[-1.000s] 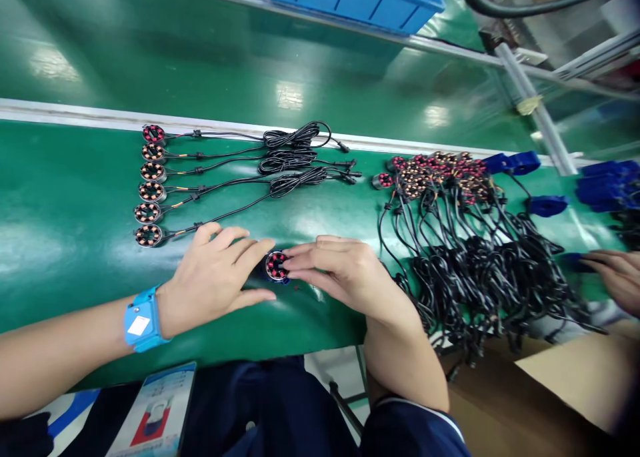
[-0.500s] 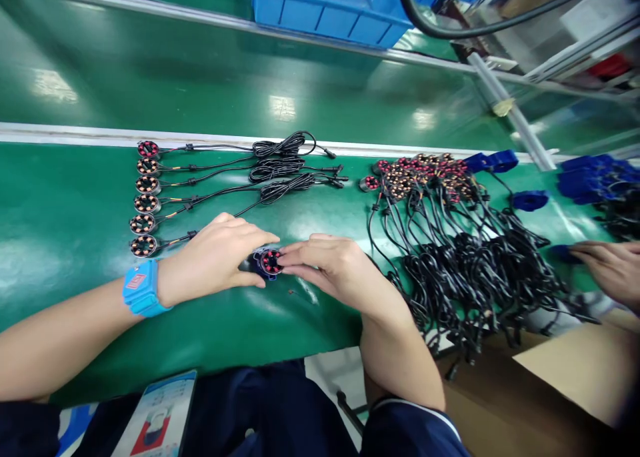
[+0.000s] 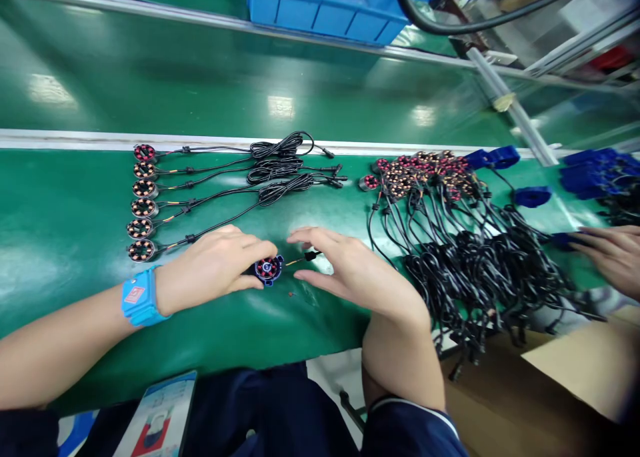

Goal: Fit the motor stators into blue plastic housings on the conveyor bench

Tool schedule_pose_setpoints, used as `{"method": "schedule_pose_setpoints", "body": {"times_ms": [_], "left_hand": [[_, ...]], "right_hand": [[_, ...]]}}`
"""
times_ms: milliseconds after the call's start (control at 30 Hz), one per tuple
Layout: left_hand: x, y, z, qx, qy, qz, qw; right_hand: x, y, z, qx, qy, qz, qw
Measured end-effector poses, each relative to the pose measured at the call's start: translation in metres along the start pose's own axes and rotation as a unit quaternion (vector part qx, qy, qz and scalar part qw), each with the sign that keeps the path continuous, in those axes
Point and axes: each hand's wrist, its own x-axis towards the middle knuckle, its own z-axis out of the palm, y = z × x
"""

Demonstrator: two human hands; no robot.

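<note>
My left hand (image 3: 225, 260) grips a small motor stator (image 3: 269, 268) with red windings, set in a dark blue housing, between thumb and fingers on the green bench. To its right, my right hand (image 3: 340, 260) is held apart from the stator, fingers spread and thumb away. A short wire with a black connector (image 3: 313, 255) runs from the stator toward that hand, passing between thumb and fingers. Beyond my left hand, several wound stators (image 3: 144, 208) lie in a column, their black cables (image 3: 283, 189) stretched to the right.
At right lies a pile of stators (image 3: 425, 173) with tangled black cables (image 3: 475, 270). Blue housings (image 3: 533, 197) sit beyond it. A co-worker's hand (image 3: 610, 257) is at the right edge, above a cardboard box (image 3: 580, 363). A blue bin (image 3: 325, 10) stands at the back.
My right hand has let go of the stator and opened, drawing slightly right. The stator's face and its wire now show. My left hand stays on it.
</note>
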Motion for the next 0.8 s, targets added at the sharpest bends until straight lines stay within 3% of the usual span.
{"method": "schedule_pose_setpoints", "body": {"times_ms": [100,267,533,800], "left_hand": [[-0.001,0.003,0.004,0.039,0.021,0.036,0.998],[0.000,0.010,0.007,0.073,0.038,0.043,0.996],[-0.003,0.007,0.003,0.098,0.048,0.004,0.994],[-0.004,0.001,0.006,0.040,0.039,-0.020,0.998]], "right_hand": [[-0.002,0.002,-0.001,-0.019,-0.018,0.035,0.999],[0.007,-0.001,0.004,0.001,0.006,0.007,1.000],[0.019,-0.010,-0.006,-0.004,0.039,-0.025,0.999],[0.021,0.007,0.013,0.104,0.116,-0.041,0.987]]}}
